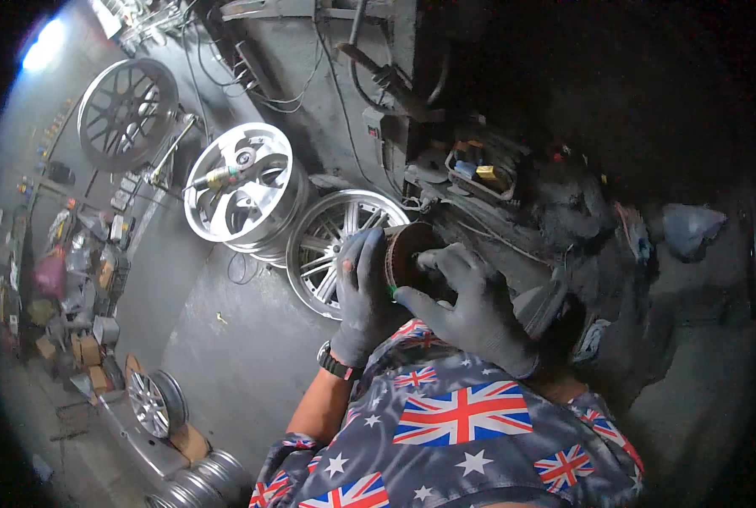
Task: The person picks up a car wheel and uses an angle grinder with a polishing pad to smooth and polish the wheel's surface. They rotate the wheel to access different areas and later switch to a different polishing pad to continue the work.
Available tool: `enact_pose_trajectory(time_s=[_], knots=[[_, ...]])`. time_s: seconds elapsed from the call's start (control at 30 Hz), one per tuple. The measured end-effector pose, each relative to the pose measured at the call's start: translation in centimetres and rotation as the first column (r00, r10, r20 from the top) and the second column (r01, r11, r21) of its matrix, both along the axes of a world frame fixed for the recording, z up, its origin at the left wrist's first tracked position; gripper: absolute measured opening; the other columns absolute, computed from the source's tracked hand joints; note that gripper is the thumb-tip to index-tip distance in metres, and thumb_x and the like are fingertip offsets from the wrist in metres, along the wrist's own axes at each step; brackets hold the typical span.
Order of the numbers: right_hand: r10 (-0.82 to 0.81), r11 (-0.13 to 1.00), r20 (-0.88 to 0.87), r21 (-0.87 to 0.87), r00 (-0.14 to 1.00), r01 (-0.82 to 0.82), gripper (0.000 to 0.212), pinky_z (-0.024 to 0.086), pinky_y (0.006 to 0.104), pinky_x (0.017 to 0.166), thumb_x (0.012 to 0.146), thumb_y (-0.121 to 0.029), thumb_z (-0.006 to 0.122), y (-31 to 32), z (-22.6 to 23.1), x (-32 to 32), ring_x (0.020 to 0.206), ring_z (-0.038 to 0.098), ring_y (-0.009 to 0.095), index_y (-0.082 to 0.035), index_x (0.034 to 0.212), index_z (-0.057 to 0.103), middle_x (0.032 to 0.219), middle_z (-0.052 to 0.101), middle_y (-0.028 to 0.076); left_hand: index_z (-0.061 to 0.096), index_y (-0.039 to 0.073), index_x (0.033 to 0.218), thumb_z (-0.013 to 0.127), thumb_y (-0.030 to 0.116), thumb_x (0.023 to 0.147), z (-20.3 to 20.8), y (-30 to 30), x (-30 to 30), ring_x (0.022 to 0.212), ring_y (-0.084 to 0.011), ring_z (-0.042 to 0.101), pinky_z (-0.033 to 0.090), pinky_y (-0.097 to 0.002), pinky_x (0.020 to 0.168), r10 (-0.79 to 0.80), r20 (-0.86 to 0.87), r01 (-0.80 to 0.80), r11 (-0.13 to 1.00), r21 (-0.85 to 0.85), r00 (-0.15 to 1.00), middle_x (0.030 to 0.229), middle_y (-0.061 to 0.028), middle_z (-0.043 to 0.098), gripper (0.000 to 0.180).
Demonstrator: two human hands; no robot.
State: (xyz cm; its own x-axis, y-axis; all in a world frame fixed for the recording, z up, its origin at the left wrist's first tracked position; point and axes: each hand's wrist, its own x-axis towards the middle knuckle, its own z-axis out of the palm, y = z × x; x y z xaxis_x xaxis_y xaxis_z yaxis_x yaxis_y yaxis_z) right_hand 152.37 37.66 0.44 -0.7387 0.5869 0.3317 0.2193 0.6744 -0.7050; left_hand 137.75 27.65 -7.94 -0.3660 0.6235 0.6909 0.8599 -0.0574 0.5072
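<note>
My left hand (362, 296), in a grey glove, is wrapped round the left side of a dark brown abrasive wheel (412, 247). The wheel is round and thick, with a ridged, layered-looking edge. My right hand (472, 306), gloved in grey too, closes on it from the right, with fingers at its face and thumb near the lower rim. A small green spot (392, 289) shows by the right thumb; what it is I cannot tell. Behind my left hand lies a silver multi-spoke wheel rim (310, 243), partly covered by that hand.
A shiny rim (286, 190) carries a power tool (217, 179). A dark rim (128, 114) stands at upper left. More rims (149, 405) are at lower left, near boxes and bags (86, 347). Cables (340, 106) hang by the wall; a basket (483, 182) sits at right.
</note>
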Motion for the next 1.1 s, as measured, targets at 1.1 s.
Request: enact_pose_trajectory(time_s=[1.1], knots=[[-0.285,0.297,-0.516,-0.849,0.808,-0.438,0.036,0.047,0.0434,0.104,0.095,-0.012,0.065,7.5,-5.2,8.5,0.119,0.059,0.029,-0.011,0.13,0.065,0.131,0.062,0.015,0.05,0.006,0.139,0.096,0.026,0.062,-2.2,-1.9,-6.7,0.118,-0.0357,0.057,0.046,-0.0455,0.104,0.141,0.087,-0.124,0.976,-0.178,0.986,0.13,-0.0146,0.057,0.092]])
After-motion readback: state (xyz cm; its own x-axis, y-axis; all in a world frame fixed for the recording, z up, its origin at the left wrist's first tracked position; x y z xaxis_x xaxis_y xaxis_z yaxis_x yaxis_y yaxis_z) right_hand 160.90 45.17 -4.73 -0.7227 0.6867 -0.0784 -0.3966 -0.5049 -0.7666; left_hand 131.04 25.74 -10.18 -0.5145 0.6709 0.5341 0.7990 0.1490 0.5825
